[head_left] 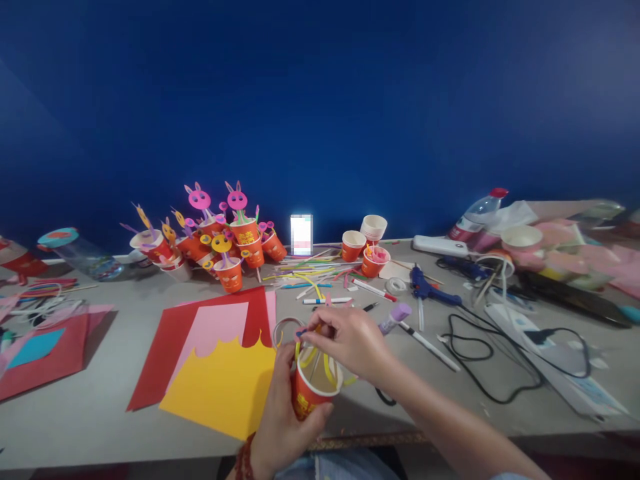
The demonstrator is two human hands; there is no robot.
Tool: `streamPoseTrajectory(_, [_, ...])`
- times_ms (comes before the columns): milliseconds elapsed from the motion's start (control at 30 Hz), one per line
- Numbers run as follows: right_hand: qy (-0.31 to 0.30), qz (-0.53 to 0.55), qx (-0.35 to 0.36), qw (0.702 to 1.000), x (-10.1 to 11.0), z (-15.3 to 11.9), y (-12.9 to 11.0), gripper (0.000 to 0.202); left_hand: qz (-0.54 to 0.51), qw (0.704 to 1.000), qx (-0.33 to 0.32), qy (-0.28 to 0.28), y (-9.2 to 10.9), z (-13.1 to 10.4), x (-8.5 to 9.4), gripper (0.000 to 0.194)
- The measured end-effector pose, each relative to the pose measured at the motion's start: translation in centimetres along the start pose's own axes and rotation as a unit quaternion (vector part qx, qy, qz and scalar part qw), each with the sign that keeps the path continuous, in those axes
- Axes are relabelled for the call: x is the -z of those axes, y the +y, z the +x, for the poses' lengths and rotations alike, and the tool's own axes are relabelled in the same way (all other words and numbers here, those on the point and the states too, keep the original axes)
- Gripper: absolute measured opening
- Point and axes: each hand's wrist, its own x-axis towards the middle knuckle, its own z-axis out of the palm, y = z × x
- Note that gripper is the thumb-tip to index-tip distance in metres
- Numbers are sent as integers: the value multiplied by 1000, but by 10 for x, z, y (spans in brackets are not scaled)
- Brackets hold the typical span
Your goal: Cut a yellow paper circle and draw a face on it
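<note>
My left hand (pixel 287 407) is wrapped round a red paper cup (pixel 313 393) with yellow print, its open mouth tilted up toward me. Bent yellow pipe cleaners (pixel 327 370) rise from inside the cup and over its rim. My right hand (pixel 345 337) is above the cup, its thumb and fingers pinched on a small pink and blue piece (pixel 301 335) by the tip of one pipe cleaner. The fingers partly hide that piece. Just behind it lies a pale ring of tape (pixel 287 327). A purple glue stick (pixel 395 319) lies right of my right hand.
Yellow scalloped paper (pixel 220 387) lies over red sheets (pixel 160 353) at left. Finished cup figures (pixel 230 273) stand behind. Loose pipe cleaners (pixel 305 273), spare cups (pixel 353 245), a blue glue gun (pixel 433 290), a black cable (pixel 495 400) and a power strip (pixel 560 367) spread rightward.
</note>
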Motion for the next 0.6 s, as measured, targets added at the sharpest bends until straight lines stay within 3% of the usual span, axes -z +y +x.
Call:
streamPoseTrajectory(267, [-23,-53,16,998,10,0,-5,10,10,1000,-20,-6,2,2,1,81])
streamPoseTrajectory(400, [-38,-70,83,993,20,2,-10,14,23,999,-36,-18,4,3,3,82])
streamPoseTrajectory(500, [-77,-91,130,984,26,3,-13,14,41,997,-59,-30,6,4,5,83])
streamPoseTrajectory(600, [-121,-96,130,979,30,5,-17,9,55,994,-86,-37,8,7,8,85])
